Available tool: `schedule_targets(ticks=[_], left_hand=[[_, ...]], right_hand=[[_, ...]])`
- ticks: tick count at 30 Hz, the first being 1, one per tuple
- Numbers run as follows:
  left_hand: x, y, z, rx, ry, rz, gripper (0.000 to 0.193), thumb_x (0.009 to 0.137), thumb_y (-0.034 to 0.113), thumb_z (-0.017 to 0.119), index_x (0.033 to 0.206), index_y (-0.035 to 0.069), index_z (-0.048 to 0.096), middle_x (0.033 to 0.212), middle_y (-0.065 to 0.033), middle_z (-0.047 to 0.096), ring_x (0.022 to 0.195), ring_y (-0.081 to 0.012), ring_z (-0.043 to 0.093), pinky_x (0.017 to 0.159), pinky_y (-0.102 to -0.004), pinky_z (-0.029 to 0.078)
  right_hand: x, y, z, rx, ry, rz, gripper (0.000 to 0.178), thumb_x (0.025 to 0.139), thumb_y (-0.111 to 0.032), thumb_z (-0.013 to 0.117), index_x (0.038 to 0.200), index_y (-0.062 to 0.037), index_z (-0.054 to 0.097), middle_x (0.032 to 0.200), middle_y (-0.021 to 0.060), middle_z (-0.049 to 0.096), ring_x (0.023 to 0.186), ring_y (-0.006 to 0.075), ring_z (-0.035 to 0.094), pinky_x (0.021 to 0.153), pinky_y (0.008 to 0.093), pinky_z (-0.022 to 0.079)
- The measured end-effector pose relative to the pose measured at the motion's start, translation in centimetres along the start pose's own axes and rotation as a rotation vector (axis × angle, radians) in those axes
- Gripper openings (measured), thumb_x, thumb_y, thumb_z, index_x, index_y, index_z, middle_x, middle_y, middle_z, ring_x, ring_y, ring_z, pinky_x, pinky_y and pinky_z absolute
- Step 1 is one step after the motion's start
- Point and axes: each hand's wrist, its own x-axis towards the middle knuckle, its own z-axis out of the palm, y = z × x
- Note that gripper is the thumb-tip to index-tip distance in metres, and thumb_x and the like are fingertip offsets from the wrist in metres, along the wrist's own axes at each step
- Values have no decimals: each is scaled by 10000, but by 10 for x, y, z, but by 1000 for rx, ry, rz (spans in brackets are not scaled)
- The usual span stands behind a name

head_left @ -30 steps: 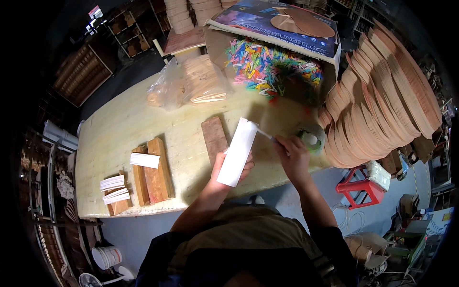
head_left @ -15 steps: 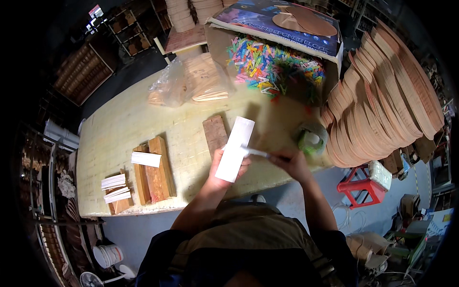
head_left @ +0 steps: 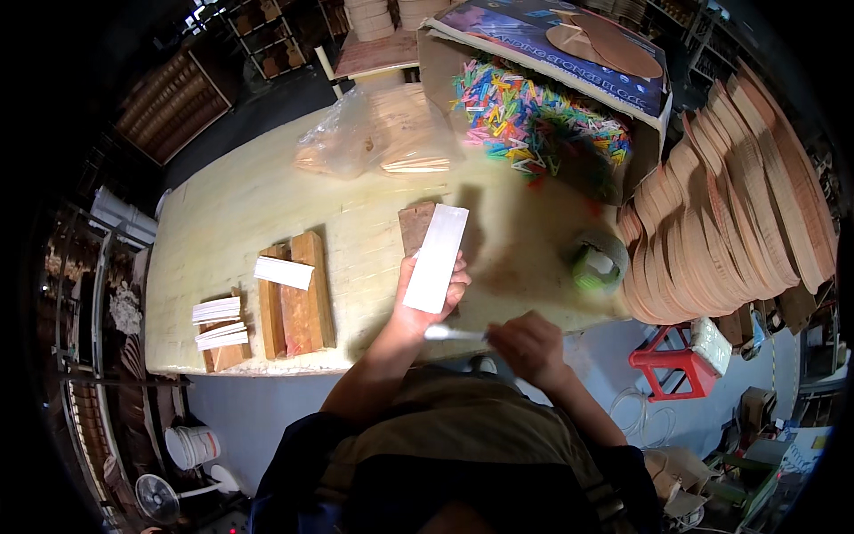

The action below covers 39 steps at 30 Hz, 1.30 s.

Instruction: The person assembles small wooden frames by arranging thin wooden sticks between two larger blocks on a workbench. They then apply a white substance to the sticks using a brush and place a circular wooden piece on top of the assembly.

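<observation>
My left hand (head_left: 413, 322) is closed around a flat white rectangular piece (head_left: 438, 258), which tilts over the table edge with its broad face up. Fingertips wrap its right side; the thumb lies along its left. My right hand (head_left: 528, 347) is closed on a slim brush-like tool (head_left: 458, 335) with a white tip, slightly blurred. That tip points left, just below the white piece and apart from it, close to my left wrist. Behind the piece lies a brown wooden block (head_left: 414, 222), partly covered. Right of my hands stands a green-sided round container (head_left: 598, 270) with something whitish inside.
On the table (head_left: 213, 205), white strips (head_left: 285, 272) rest across a wooden cradle (head_left: 298, 316), and more strips (head_left: 220, 322) lie on a smaller block. Farther back are a plastic bag of wooden pieces (head_left: 414, 133) and a box of colourful clips (head_left: 534, 116). Curved wooden parts (head_left: 712, 222) stack at right.
The brush-like tool has left the face of the white piece and come down toward me with my right hand. My left hand still holds the piece. The view has shifted a little.
</observation>
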Motion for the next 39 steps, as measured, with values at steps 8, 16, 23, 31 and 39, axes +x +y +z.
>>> schedule_targets(ticks=[8, 16, 23, 31, 39], left_hand=[[-1, -9, -3, 69, 10, -18, 590, 815, 399, 539, 1166, -76, 516, 980, -109, 528, 809, -179, 461, 635, -247, 426], [-10, -4, -5, 137, -22, -65, 552, 839, 414, 531, 1173, -25, 506, 918, -56, 491, 752, -148, 437, 598, -246, 395], [-29, -6, -7, 276, -3, -78, 519, 867, 428, 474, 1157, -1, 510, 846, -56, 513, 734, -149, 460, 555, -251, 382], [-55, -11, 8, 1764, 432, 384, 296, 799, 78, 699, 1044, 49, 536, 861, -18, 542, 734, -108, 519, 688, -254, 444], [-78, 14, -13, 982, 267, 317, 325, 931, 261, 483, 1164, 44, 546, 953, -33, 603, 844, -138, 579, 740, -282, 482]], right_hand=[[5, 8, 9, -104, 44, 80, 284, 688, -46, 799, 954, -49, 700, 768, 65, 621, 628, 226, 586, 535, 337, 472], [10, -1, 14, 33, -121, -101, 271, 705, -68, 796, 961, -54, 708, 778, 69, 624, 630, 232, 581, 541, 341, 483], [12, 51, 1, 176, 63, 592, 156, 852, -115, 714, 964, -7, 711, 739, 21, 630, 642, 93, 556, 564, 235, 440], [-20, 74, 6, 639, 396, 1041, 150, 907, -139, 661, 1001, -22, 663, 747, -27, 578, 590, 49, 468, 502, 208, 355], [-87, 112, 47, 840, 952, 1191, 48, 903, -129, 659, 941, -150, 638, 860, -35, 644, 695, 46, 512, 540, 194, 326]])
